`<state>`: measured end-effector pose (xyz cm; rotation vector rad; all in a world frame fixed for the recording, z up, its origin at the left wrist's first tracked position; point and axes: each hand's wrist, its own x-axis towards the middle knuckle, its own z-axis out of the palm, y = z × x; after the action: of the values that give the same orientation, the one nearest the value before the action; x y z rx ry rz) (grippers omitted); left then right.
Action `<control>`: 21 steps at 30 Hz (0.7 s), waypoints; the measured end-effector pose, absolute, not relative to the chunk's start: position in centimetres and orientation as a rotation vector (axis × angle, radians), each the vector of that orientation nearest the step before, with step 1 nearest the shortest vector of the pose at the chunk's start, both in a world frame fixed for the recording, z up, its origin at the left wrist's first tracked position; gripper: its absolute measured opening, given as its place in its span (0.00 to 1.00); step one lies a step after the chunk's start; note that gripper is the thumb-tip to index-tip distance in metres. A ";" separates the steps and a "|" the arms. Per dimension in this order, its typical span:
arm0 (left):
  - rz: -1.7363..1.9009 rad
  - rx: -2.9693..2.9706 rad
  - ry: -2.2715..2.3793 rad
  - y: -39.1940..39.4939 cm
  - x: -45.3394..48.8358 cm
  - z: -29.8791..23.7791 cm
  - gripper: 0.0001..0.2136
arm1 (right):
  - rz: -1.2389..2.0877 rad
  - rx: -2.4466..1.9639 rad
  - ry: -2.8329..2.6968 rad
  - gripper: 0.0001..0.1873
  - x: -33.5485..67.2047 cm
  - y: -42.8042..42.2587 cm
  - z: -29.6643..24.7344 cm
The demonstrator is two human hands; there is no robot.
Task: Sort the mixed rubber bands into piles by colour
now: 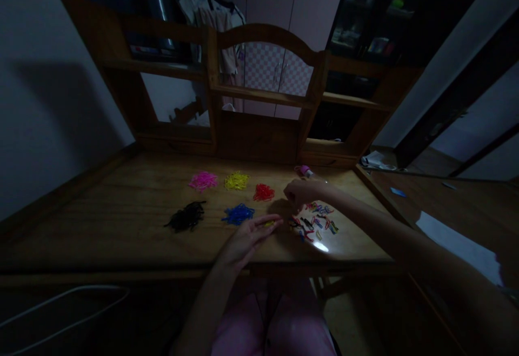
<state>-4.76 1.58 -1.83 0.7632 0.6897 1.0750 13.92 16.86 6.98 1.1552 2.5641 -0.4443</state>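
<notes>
My left hand is palm up over the table, its fingers curled round a few small yellow paper clips. My right hand reaches down at the near edge of a mixed-colour heap of clips, its fingers pinched; whatever is between them is hidden. Sorted by colour, small heaps lie to the left: red, blue, yellow, pink and black. They look like paper clips, though the dim light blurs their exact shape.
A small pink-and-white tube lies behind my right hand. The wooden desk has a shelf unit along its back. White papers lie on a surface to the right. A white cable loops at lower left.
</notes>
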 end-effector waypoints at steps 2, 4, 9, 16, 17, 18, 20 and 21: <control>1.053 0.810 0.697 1.5 -4.8 -1.9 0.18 | -0.604 1.114 2.584 0.08 13.8 17.6 7.3; 1.055 0.832 0.698 1.4 -4.8 -1.9 0.16 | -0.924 1.093 2.617 0.08 13.5 18.4 7.1; 1.086 0.817 0.690 1.2 -4.6 -1.6 0.13 | -1.740 1.222 2.581 0.11 10.5 20.6 5.7; 1.146 0.720 0.638 1.2 -4.3 -1.7 0.12 | -1.866 1.371 2.666 0.10 4.1 21.5 5.6; 1.155 0.713 0.622 1.2 -4.2 -1.7 0.12 | -1.852 1.359 2.674 0.12 3.6 21.3 5.9; 1.164 0.705 0.608 1.2 -4.2 -1.7 0.12 | -1.835 1.343 2.682 0.14 3.2 21.1 6.2; 1.173 0.691 0.591 1.2 -4.2 -1.7 0.11 | -1.795 1.306 2.696 0.17 2.7 20.6 6.7; 1.174 0.685 0.589 1.2 -4.1 -1.7 0.11 | -1.776 1.287 2.706 0.18 2.5 20.5 6.9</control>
<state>-4.14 1.16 -1.67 0.6852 0.5886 1.1738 2.52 20.47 6.86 1.2870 2.7063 -1.7763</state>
